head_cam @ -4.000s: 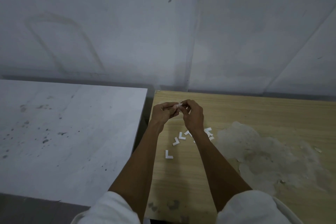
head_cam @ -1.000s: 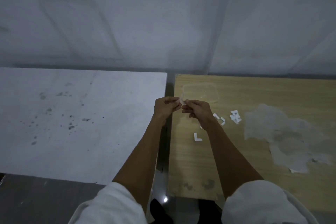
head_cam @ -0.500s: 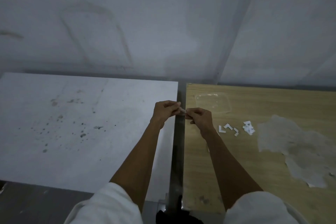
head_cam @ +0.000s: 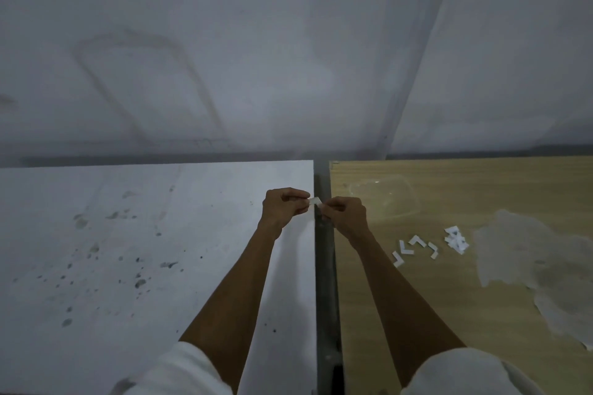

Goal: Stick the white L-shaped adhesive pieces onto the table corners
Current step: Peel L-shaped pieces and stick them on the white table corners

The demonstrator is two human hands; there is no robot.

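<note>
Two tables are standing side by side: white table (head_cam: 128,250) at 9 o'clock, wooden table (head_cam: 417,314) at 3 o'clock. Left hand (head_cam: 284,208) and right hand (head_cam: 346,215) are both pinching one small white piece (head_cam: 315,201) over the gap (head_cam: 324,282), fingers curled tight. Four loose L-pieces (head_cam: 417,240) and a small heap (head_cam: 455,239), too jumbled to count, are lying at 4 o'clock of the right hand. A clear plastic wrapper (head_cam: 385,199) is sitting at 2 o'clock.

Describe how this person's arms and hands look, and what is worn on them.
The left hand and right hand are bare: no gloves, and no watch, band or ring shows in this dim view. The left forearm and right forearm are uncovered. A plain white left sleeve and right sleeve of loose fabric appear only near the bottom edge.
</note>
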